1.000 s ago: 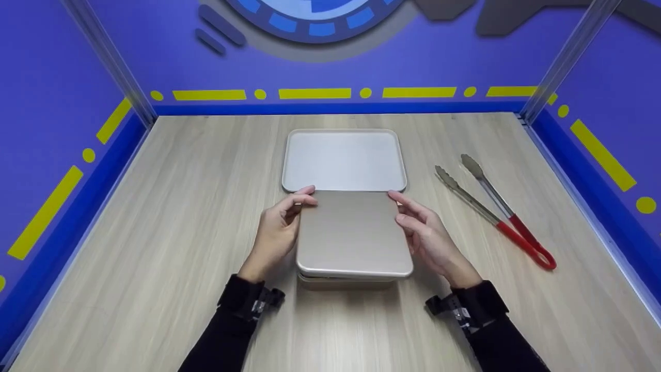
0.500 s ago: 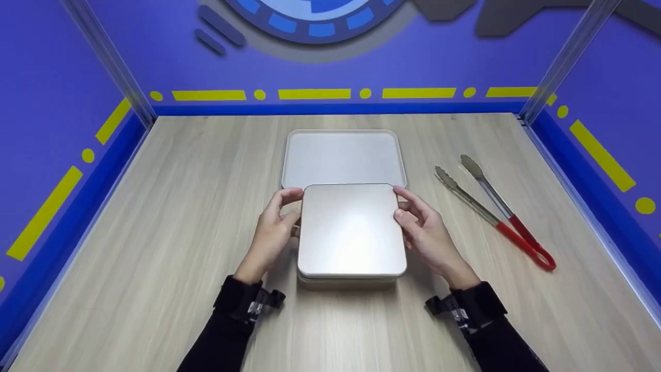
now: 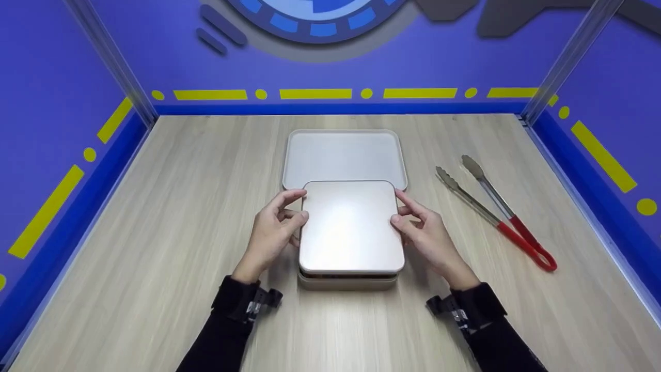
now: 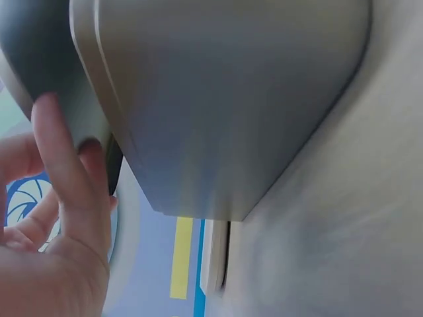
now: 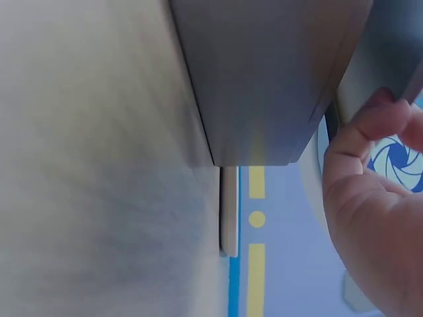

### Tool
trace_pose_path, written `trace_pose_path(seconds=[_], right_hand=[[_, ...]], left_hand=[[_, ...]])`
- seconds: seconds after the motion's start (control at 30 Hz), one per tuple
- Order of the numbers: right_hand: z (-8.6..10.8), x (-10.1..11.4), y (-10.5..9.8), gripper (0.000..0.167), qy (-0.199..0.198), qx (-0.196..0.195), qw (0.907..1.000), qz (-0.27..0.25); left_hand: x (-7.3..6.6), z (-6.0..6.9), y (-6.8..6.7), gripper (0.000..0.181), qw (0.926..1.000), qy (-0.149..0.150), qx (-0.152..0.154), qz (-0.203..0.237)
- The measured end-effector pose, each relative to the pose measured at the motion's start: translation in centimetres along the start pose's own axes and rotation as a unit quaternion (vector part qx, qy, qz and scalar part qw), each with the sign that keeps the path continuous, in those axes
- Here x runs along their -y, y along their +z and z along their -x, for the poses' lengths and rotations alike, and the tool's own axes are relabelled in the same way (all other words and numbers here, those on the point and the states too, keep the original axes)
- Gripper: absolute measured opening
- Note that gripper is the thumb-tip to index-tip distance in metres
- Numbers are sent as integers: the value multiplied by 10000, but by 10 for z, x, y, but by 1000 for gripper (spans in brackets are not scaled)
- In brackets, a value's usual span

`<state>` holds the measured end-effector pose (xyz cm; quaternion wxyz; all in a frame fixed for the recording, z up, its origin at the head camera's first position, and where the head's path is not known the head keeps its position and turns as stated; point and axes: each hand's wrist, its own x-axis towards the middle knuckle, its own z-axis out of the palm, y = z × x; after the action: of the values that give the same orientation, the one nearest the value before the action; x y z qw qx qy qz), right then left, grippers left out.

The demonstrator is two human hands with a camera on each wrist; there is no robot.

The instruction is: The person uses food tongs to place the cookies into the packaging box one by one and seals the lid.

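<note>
A flat metal lid point(image 3: 351, 227) with rounded corners is raised above a matching rectangular tin box point(image 3: 347, 283). A dark gap shows between them at the front, with something orange-brown faintly visible inside. My left hand point(image 3: 271, 227) pinches the lid's left edge, thumb on its side and fingers toward the far corner. On the opposite edge, my right hand point(image 3: 431, 235) grips the lid the same way. From both wrist views, the box point(image 4: 225, 112) stands on the table while the lid point(image 5: 386, 53) is held apart from it by the fingers. Most of the box's inside is hidden.
Just behind the tin lies a shallow white tray point(image 3: 345, 155), its near edge covered by the lid. Metal tongs with red handles point(image 3: 521, 240) lie spread on the table at the right. Blue-purple panels point(image 3: 330, 72) enclose the table's back and sides.
Half a second ago the lid sat nearly down on the box; now it is lifted and slightly farther away, showing a gap. My left thumb has come onto the lid's edge.
</note>
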<state>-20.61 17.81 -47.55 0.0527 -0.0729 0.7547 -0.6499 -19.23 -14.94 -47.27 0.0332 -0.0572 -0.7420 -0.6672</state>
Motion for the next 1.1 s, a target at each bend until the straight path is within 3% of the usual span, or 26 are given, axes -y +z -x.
trace_pose_path(seconds=[0.23,0.47,0.67,0.87,1.1], right_hand=[[1,-6,1,65,-511,244,9960,697],[1,-7,1,64,-862,170,9842,1538],[2,-6,3,63,-1144,115,9725,2027],[2,-6,3,63,-1347,152,9630,2331],[2,-6,2,63,-1258,274,9621,2403]], left_hand=[[5,0,1,37,9984,55,-193,-529],[3,1,3,33,9967,35,-180,-795],[3,3,4,31,9893,327,-221,-1404],[3,4,5,29,9798,477,-239,-1928],[5,4,5,31,9764,539,-146,-2086]])
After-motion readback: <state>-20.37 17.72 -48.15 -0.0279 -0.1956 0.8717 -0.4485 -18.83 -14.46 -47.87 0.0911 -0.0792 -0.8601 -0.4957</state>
